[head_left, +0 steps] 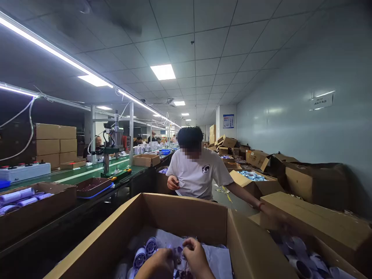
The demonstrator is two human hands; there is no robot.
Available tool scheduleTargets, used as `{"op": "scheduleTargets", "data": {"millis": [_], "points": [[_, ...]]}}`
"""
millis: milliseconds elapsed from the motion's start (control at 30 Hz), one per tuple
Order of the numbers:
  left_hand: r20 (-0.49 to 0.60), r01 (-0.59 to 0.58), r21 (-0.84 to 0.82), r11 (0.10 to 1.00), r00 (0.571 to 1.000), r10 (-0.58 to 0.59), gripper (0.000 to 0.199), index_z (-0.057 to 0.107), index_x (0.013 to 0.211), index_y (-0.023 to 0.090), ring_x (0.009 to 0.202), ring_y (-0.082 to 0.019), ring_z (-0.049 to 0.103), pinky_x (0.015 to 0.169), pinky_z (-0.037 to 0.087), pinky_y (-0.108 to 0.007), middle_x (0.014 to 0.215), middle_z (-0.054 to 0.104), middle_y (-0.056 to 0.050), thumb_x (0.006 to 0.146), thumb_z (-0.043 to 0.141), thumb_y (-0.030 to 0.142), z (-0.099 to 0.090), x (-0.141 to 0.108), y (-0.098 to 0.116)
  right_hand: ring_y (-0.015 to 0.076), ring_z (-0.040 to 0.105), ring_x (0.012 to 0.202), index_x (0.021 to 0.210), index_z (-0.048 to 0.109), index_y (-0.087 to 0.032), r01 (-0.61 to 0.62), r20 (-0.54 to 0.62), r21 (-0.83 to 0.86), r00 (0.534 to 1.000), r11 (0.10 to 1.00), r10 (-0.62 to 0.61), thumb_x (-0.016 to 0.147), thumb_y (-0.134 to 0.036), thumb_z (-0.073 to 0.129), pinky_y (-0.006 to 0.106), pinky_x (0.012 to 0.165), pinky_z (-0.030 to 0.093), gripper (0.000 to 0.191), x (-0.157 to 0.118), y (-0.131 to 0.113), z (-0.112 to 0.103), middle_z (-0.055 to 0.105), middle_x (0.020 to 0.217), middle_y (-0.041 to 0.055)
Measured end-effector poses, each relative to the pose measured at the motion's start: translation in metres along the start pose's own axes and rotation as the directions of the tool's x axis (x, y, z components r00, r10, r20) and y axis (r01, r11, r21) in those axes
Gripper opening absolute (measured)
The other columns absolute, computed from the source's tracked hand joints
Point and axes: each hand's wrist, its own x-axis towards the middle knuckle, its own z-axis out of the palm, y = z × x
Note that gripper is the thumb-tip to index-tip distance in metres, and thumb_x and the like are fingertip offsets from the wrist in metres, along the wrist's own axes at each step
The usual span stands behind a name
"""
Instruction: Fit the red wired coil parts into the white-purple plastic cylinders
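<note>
Both of my hands are inside a large open cardboard box (186, 207). My left hand (162, 260) shows mainly its back, with the fingers curled inward towards the other hand. Close beside it, my right hand (195, 254) is closed, its thumb and index finger bent together. Whatever lies in the fingers is too small and dim to name. To the left of my hands are white cylindrical parts with round, spoked ends (140, 255). A pale sheet (217, 257) lies in the box on the right, and small dark reddish pieces show below my hands.
A co-worker in a white T-shirt (197, 174) faces me across the box, one arm stretched towards a carton of white cylinders (299, 252) at right. Left stand a green conveyor bench (87, 172), a press machine (114, 143) and a carton of cylinders (58, 205). Cartons (314, 186) line the wall.
</note>
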Motion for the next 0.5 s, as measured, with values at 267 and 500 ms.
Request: {"op": "scheduleTargets", "data": {"millis": [267, 500], "points": [[-0.002, -0.242, -0.125, 0.962, 0.97, 0.244, 0.022, 0.068, 0.086, 0.018, 0.08, -0.017, 0.055, 0.076, 0.043, -0.027, 0.093, 0.063, -0.004, 0.071, 0.054, 0.025, -0.004, -0.012, 0.035, 0.0091, 0.039, 0.039, 0.063, 0.058, -0.019, -0.109, 0.111, 0.387, 0.991, 0.916, 0.071, 0.045, -0.024, 0.049, 0.021, 0.04, 0.026, 0.021, -0.01, -0.034, -0.008, 0.049, 0.043, -0.0064], [-0.112, -0.232, -0.023, 0.972, 0.967, 0.228, 0.026, 0.071, 0.083, 0.018, 0.077, -0.017, 0.055, 0.073, 0.042, -0.026, 0.086, 0.061, -0.005, 0.076, 0.052, 0.033, -0.006, -0.013, 0.041, 0.0073, 0.037, 0.038, 0.066, 0.056, -0.019, -0.113, 0.045, 0.446, 0.994, 0.888, 0.103, 0.045, -0.029, 0.055, 0.021, 0.04, 0.028, 0.024, -0.004, -0.047, -0.02, 0.048, 0.043, -0.0068]]}}
